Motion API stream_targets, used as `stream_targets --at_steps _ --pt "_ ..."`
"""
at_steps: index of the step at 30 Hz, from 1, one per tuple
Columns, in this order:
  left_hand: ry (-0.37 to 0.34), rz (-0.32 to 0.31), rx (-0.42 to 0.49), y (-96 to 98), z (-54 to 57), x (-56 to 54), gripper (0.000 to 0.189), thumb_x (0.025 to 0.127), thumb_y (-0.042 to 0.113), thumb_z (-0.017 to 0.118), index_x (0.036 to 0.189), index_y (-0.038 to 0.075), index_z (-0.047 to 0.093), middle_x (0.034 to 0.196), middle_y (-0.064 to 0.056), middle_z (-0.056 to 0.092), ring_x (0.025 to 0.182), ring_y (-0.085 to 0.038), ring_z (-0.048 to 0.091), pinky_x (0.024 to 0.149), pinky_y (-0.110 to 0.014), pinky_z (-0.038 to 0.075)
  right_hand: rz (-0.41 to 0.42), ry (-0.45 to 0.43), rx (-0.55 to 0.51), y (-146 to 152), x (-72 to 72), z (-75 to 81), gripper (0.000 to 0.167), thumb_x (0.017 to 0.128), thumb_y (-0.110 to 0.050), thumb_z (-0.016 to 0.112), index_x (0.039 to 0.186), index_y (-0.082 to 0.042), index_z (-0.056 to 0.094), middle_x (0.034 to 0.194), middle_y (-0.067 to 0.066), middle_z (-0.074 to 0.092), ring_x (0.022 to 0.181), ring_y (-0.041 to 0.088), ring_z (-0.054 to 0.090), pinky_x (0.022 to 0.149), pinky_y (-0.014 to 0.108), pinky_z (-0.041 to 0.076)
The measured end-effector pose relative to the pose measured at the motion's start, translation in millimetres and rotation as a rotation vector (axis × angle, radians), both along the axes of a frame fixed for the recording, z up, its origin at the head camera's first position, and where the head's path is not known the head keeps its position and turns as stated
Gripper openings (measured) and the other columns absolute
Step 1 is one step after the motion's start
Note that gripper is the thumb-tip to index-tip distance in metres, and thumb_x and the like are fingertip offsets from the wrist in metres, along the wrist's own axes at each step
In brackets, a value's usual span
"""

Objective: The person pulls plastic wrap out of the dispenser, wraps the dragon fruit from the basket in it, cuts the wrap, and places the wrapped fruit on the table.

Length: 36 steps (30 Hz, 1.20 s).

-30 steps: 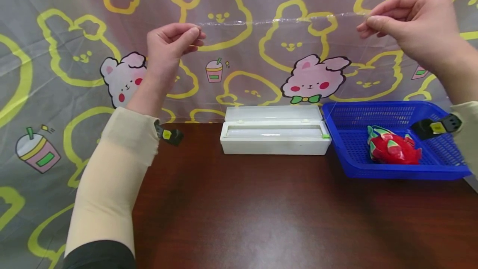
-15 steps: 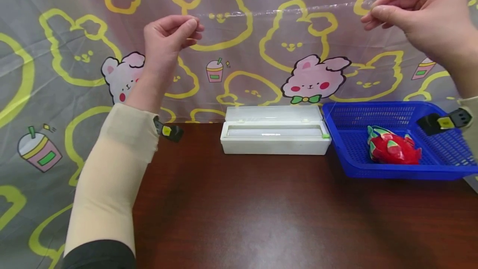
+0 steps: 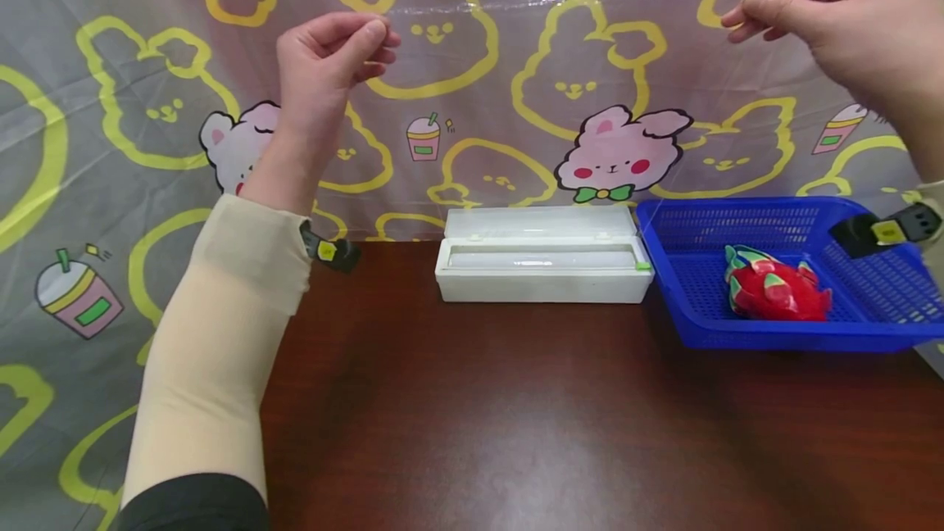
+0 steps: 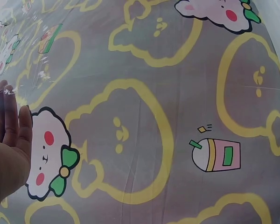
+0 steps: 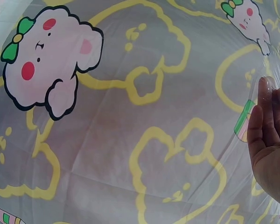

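Note:
In the head view a clear sheet of cling film (image 3: 546,1) is stretched between both raised hands, its top edge glinting. My left hand (image 3: 328,64) pinches one corner of it between thumb and index finger. The opposite corner is pinched by my right hand (image 3: 859,31), held somewhat higher. Below, the sheet hangs almost invisibly in front of a white cling film box (image 3: 546,288), whose lid stands raised at the back with the roll showing inside. Glints of film show by the left fingers (image 4: 9,116) in the left wrist view and around the right fingers (image 5: 266,107) in the right wrist view.
Right of the box stands a blue plastic basket (image 3: 796,336) holding a red dragon fruit (image 3: 778,293) with green-tipped scales. Both stand on a dark brown wooden table (image 3: 516,400). A grey curtain (image 3: 479,179) with cartoon rabbits hangs behind.
Both hands have risen steadily, lifting the film's top edge higher. My right hand has also drifted right, and my left hand slightly left. Box, basket and dragon fruit have stayed in place.

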<state>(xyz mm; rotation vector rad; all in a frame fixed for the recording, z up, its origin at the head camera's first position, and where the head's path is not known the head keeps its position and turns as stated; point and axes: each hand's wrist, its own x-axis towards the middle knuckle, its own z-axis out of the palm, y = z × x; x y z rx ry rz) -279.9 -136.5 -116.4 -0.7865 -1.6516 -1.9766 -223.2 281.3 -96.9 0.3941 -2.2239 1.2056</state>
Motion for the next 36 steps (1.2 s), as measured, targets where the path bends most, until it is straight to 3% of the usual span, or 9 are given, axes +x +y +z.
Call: stream_targets --at_steps 4,8,17,21,23,27,28,30,36 --pt "-0.025 -0.012 0.006 -0.3 -3.0 1.4 0.009 0.087 0.004 0.072 0.092 -0.002 0.074 0.087 -0.014 0.070 0.078 -0.025 0.065 0.081 -0.030 0.053 0.016 0.014 -0.015 0 2.5 -3.5 0.022 0.095 -0.018 0.062 0.114 -0.009 0.069 0.090 -0.013 0.068 0.088 0.005 0.062 0.080 0.009 0.043" --pt "-0.048 -0.008 -0.009 -2.4 -9.0 3.1 0.010 0.087 0.005 0.072 0.094 -0.001 0.074 0.088 -0.014 0.070 0.079 -0.024 0.066 0.082 -0.029 0.053 0.014 0.015 -0.017 0 6.4 -8.7 0.026 0.093 -0.022 0.064 0.115 -0.009 0.069 0.091 -0.013 0.069 0.088 0.004 0.063 0.081 0.008 0.043" --pt "-0.079 -0.069 0.036 -6.5 -22.0 11.7 0.007 0.087 0.000 0.071 0.092 -0.004 0.074 0.084 -0.014 0.070 0.075 -0.023 0.068 0.078 -0.029 0.055 0.190 0.021 -0.138 1 15.0 -23.0 0.021 0.090 -0.005 0.066 0.108 0.007 0.067 0.090 0.001 0.073 0.081 0.009 0.069 0.077 0.011 0.048" --pt "-0.081 -0.082 0.008 -7.9 -29.8 18.8 0.007 0.087 -0.001 0.070 0.092 -0.003 0.074 0.085 -0.014 0.071 0.075 -0.021 0.069 0.078 -0.028 0.055 0.146 -0.011 -0.117 2 23.2 -31.9 0.022 0.091 -0.008 0.067 0.109 0.004 0.068 0.090 -0.001 0.072 0.083 0.007 0.069 0.078 0.010 0.047" --pt "-0.069 -0.076 -0.031 -9.6 -35.0 22.4 0.008 0.088 0.000 0.069 0.092 -0.003 0.075 0.084 -0.013 0.071 0.074 -0.020 0.069 0.079 -0.028 0.055 0.100 -0.030 -0.083 2 27.8 -36.5 0.020 0.091 -0.011 0.067 0.108 -0.001 0.070 0.089 -0.005 0.072 0.082 0.005 0.068 0.063 0.005 0.045" --pt "-0.066 -0.059 -0.107 -14.3 -47.4 28.9 0.008 0.089 0.002 0.068 0.093 -0.001 0.075 0.084 -0.011 0.072 0.074 -0.019 0.069 0.079 -0.027 0.054 0.069 -0.048 -0.039 1 35.6 -45.9 0.018 0.091 -0.008 0.067 0.108 -0.003 0.071 0.086 -0.007 0.072 0.079 0.003 0.067 0.061 0.005 0.044" --pt "-0.068 -0.055 -0.127 -15.5 -50.8 30.3 0.009 0.090 0.003 0.068 0.094 -0.001 0.075 0.084 -0.010 0.072 0.074 -0.018 0.069 0.080 -0.027 0.054 0.070 -0.050 -0.036 0 37.1 -48.5 0.017 0.091 -0.008 0.067 0.107 -0.003 0.071 0.086 -0.007 0.072 0.079 0.002 0.067 0.061 0.005 0.044" --pt "-0.077 -0.063 -0.152 -17.1 -57.4 33.0 0.010 0.090 0.003 0.067 0.095 0.000 0.075 0.085 -0.009 0.072 0.075 -0.018 0.070 0.080 -0.027 0.054 0.089 -0.050 -0.036 0 39.5 -53.7 0.017 0.091 -0.004 0.066 0.107 0.000 0.070 0.085 -0.006 0.072 0.077 0.003 0.068 0.074 0.007 0.046" --pt "-0.083 -0.102 -0.161 -19.8 -74.8 40.2 0.012 0.091 -0.001 0.064 0.093 0.003 0.076 0.084 -0.007 0.072 0.075 -0.017 0.070 0.080 -0.028 0.054 0.101 -0.082 -0.035 2 46.8 -68.7 0.016 0.091 -0.002 0.066 0.106 0.001 0.070 0.084 -0.005 0.073 0.076 0.003 0.069 0.074 0.007 0.047"
